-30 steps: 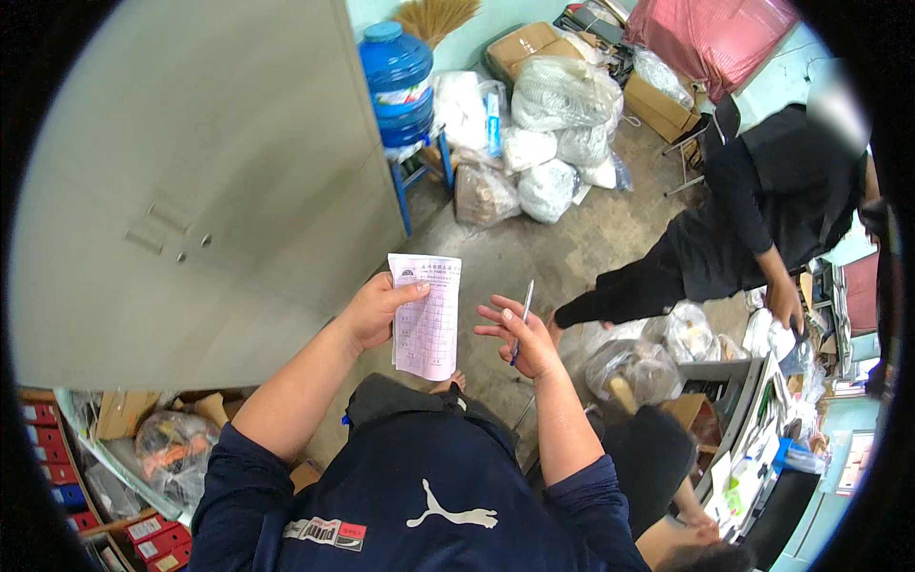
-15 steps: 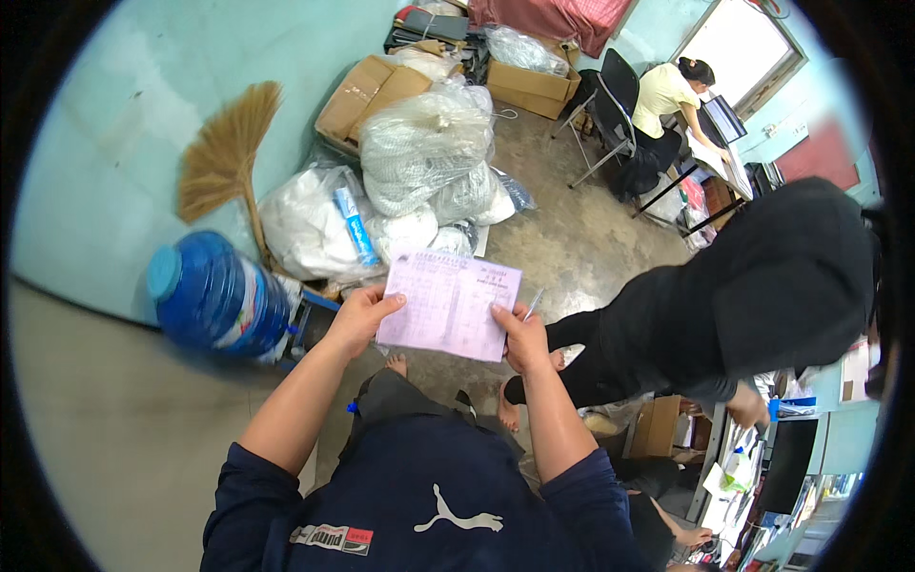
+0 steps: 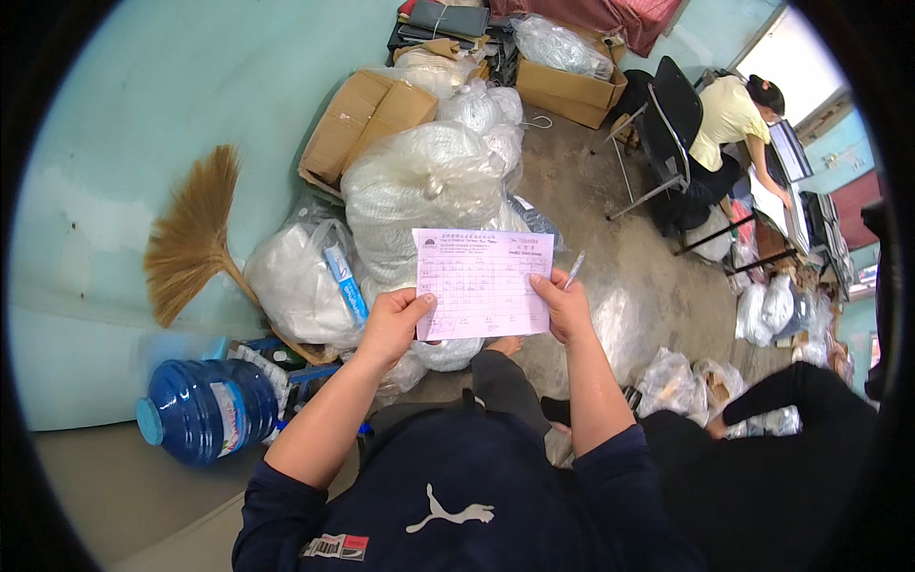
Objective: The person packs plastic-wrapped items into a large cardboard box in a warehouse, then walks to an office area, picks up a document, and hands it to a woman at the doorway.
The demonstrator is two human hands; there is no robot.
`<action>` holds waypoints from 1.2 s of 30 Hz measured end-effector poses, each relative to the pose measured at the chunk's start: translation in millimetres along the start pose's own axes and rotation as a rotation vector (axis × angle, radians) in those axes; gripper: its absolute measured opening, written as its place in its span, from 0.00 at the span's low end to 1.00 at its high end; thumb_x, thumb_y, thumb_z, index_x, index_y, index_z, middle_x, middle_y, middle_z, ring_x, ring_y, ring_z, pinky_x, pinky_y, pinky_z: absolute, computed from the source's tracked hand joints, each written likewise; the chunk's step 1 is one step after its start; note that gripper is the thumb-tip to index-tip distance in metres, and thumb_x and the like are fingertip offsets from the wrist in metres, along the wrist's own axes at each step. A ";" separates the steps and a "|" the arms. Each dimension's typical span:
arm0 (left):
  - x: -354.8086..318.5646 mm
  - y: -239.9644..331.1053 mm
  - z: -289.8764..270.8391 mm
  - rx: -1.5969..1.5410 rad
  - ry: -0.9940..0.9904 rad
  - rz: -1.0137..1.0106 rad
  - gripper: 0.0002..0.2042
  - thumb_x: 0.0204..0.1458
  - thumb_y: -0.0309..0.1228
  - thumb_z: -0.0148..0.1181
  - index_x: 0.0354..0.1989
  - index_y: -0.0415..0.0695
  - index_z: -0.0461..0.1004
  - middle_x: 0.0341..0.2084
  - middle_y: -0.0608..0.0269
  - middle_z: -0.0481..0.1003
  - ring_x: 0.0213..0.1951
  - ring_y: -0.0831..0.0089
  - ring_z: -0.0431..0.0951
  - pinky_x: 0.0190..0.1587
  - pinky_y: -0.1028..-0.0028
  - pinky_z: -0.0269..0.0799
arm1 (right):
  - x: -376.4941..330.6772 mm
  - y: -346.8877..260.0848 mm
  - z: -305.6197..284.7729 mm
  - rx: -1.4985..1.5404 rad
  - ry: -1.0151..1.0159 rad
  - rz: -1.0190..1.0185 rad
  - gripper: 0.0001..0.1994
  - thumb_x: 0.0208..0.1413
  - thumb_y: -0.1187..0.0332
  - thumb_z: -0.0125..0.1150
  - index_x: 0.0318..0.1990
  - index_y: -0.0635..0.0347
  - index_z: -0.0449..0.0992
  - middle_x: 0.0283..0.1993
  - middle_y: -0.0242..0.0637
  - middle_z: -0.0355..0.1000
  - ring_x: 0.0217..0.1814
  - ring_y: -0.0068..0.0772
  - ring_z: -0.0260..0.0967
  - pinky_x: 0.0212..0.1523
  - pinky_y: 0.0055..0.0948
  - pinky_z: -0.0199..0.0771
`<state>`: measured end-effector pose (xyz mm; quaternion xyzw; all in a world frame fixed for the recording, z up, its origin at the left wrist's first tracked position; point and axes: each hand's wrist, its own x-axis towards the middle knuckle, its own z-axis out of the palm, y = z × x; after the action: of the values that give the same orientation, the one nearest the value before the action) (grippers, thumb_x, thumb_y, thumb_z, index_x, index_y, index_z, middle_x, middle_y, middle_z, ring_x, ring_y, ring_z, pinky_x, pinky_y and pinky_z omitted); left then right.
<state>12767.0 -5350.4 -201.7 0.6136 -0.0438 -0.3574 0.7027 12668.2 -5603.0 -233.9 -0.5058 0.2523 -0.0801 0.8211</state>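
Note:
A pink printed form (image 3: pixel 484 286), with handwriting in its ruled table, is stretched flat between my two hands in front of my chest. My left hand (image 3: pixel 393 327) pinches its left edge, thumb on top. At the right edge my right hand (image 3: pixel 564 303) grips the paper the same way. A thin pen (image 3: pixel 575 270) also sticks up from between the fingers of my right hand. The fingers beneath the sheet are hidden.
Clear bags of white material (image 3: pixel 419 195) and a cardboard box (image 3: pixel 367 124) are piled ahead. To the left are a straw broom (image 3: pixel 195 234) and a blue water bottle (image 3: pixel 210 410). A person (image 3: pixel 729 129) sits at a desk, far right; another in black is close on my right.
My view has shifted, and the form now appears nearer and more level, still in both hands. The person in black has moved lower, toward the bottom right.

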 end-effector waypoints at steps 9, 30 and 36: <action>186.0 72.5 208.6 0.046 -0.128 0.031 0.11 0.57 0.28 0.54 0.36 0.30 0.76 0.28 0.61 0.78 0.28 0.80 0.74 0.33 0.79 0.70 | 100.0 -173.6 -168.1 0.003 0.196 -0.171 0.10 0.54 0.72 0.60 0.40 0.71 0.74 0.36 0.38 0.76 0.34 0.23 0.72 0.37 0.23 0.72; 410.0 5.4 854.2 0.331 -1.302 -0.546 0.13 0.51 0.25 0.55 0.42 0.30 0.73 0.37 0.54 0.77 0.37 0.71 0.78 0.42 0.72 0.73 | -19.5 -343.4 -575.6 0.156 1.473 -0.732 0.08 0.57 0.72 0.56 0.37 0.72 0.74 0.35 0.37 0.75 0.33 0.19 0.69 0.37 0.19 0.69; 375.3 -89.7 1040.9 0.522 -1.414 -0.511 0.12 0.51 0.27 0.56 0.40 0.30 0.74 0.36 0.55 0.78 0.36 0.72 0.77 0.41 0.74 0.71 | -87.1 -331.8 -724.7 0.256 1.640 -0.802 0.10 0.56 0.71 0.58 0.38 0.72 0.74 0.35 0.35 0.75 0.33 0.17 0.68 0.36 0.19 0.69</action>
<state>12484.1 -6423.4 -170.4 0.3772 -0.4196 -0.7905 0.2382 12275.5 -6299.7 -177.6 -0.2458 0.5502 -0.7192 0.3458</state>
